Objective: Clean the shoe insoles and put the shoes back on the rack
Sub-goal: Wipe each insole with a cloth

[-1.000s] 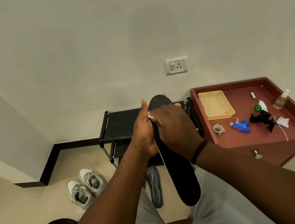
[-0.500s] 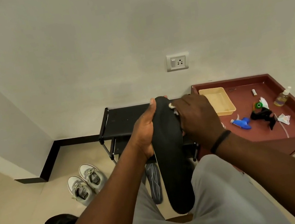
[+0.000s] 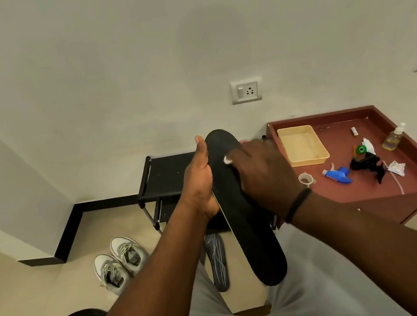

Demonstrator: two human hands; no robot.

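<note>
Both hands work a black insole (image 3: 241, 207) above the lap: left hand (image 3: 199, 184) grips its upper edge, thumb raised, while right hand (image 3: 260, 176) presses a small white wipe (image 3: 226, 159) against its face, fingers curled.

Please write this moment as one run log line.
left hand: holds insole | right hand: wipes insole with white wipe | shoes: on floor
</note>
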